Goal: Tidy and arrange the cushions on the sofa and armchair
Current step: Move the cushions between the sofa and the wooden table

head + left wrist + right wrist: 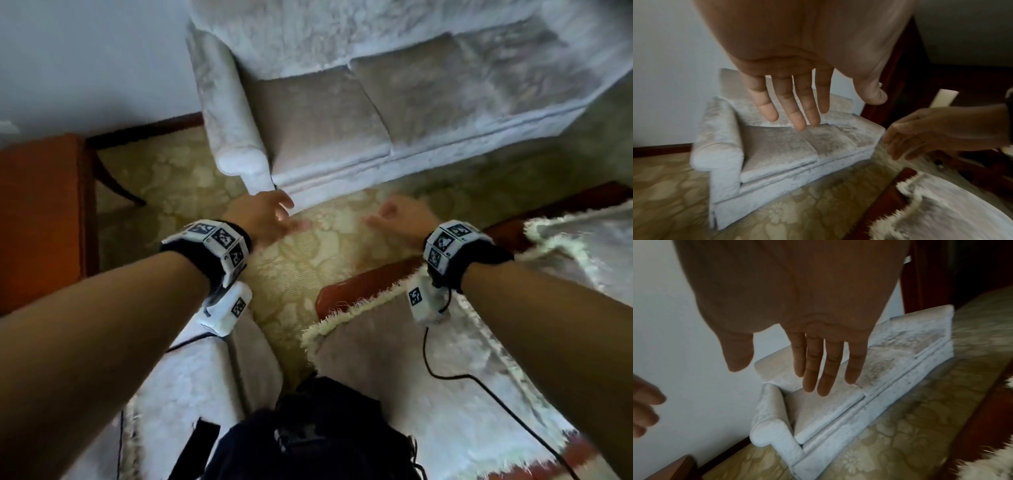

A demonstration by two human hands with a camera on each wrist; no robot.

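At the far left edge of the head view stands an orange-brown wooden piece of furniture (37, 219) whose kind I cannot tell, with a dark curved leg (113, 178) beside it on the patterned beige carpet (301, 274). A white wall (85, 58) fills the upper left.

Left of centre, the left hand (263, 219) is held out in the air above the carpet, just in front of the sofa's rolled armrest (236, 137). In the left wrist view its 4 fingers (791, 104) hang straight and slightly spread, thumb apart, with nothing in its grasp. A white tracking band with black square markers (219, 246) wraps the wrist.

The pale velvet sofa (394, 161) runs from upper centre to upper right. In the left wrist view 3 seat cushions (777, 146) lie flat in a row on its base, with back cushions (740, 104) upright behind them.

Right of centre, the right hand (400, 219) is also in the air over the carpet, near the left one but apart from it. In the right wrist view its fingers (828, 369) are straight and close together, and it holds nothing.

At the lower right, a pale cloth with a shaggy white fringe (445, 359) covers a red-brown wooden table (363, 287), and a black cable (479, 383) trails across the cloth. At the bottom centre sits dark gear (325, 438) worn on the person's body.
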